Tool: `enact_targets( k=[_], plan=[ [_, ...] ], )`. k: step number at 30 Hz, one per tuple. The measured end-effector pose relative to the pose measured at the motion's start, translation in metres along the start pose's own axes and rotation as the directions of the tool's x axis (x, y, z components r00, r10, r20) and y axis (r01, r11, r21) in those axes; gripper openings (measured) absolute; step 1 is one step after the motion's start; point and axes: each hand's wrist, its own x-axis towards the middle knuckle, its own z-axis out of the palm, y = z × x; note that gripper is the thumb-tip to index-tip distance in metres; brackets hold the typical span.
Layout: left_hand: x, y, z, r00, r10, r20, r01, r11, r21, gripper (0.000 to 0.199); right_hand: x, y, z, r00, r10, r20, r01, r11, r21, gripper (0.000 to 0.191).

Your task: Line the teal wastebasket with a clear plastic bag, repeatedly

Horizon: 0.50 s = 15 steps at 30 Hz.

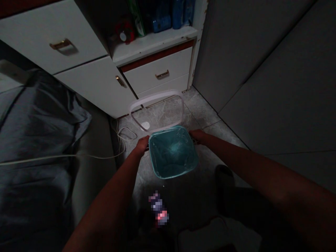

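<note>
A teal trash bin (pixel 173 154) with a clear plastic liner inside is between my two hands, its opening facing up at me. My left hand (pixel 143 144) grips the bin's left side near the rim, and my right hand (pixel 198 136) grips the opposite side. Fingers of both hands are partly hidden behind the bin. Just beyond the bin is a pale rounded rectangular rim ring (pixel 157 96), tilted up, with the floor showing through its middle. Whether it touches the bin I cannot tell.
White drawers (pixel 160 66) with brass handles stand ahead, below a shelf (pixel 154 43) of bottles. A white cable (pixel 97 157) crosses from the left to the floor. Grey panels (pixel 262 70) rise on the right. Grey fabric (pixel 39 140) covers the left side. A blurred-out lit object (pixel 159 208) is below the bin.
</note>
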Motion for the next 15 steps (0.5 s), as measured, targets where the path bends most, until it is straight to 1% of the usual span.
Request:
enact_targets(
  k=[2, 3, 7, 12, 13, 15],
  plan=[
    [-0.001, 0.001, 0.001, 1.0, -0.006, -0.009, 0.006, 1.0, -0.003, 0.03, 0.0, -0.001, 0.001, 0.994, 0.114, 0.003, -0.112, 0.976, 0.187, 0.027],
    [-0.002, 0.002, 0.002, 1.0, -0.015, -0.014, 0.015, 1.0, -0.006, 0.029, 0.0, -0.001, 0.002, 0.989, 0.146, 0.006, -0.143, 0.958, 0.251, 0.026],
    [-0.006, 0.01, 0.005, 0.996, -0.083, -0.039, 0.083, 0.996, -0.017, 0.027, 0.006, 0.006, 0.002, 0.984, 0.174, 0.049, -0.179, 0.905, 0.386, 0.02],
    [-0.004, 0.019, 0.009, 0.986, -0.147, -0.08, 0.145, 0.989, -0.029, 0.026, 0.009, 0.014, -0.002, 0.97, 0.215, 0.118, -0.243, 0.789, 0.564, 0.013],
    [-0.003, 0.02, 0.009, 0.985, -0.151, -0.088, 0.149, 0.989, -0.027, 0.026, 0.008, 0.013, -0.004, 0.97, 0.218, 0.11, -0.242, 0.788, 0.566, 0.012],
    [-0.004, 0.021, 0.008, 0.985, -0.144, -0.097, 0.144, 0.99, -0.011, 0.023, 0.003, 0.009, -0.008, 0.98, 0.192, 0.044, -0.185, 0.824, 0.536, 0.011]
  ],
)
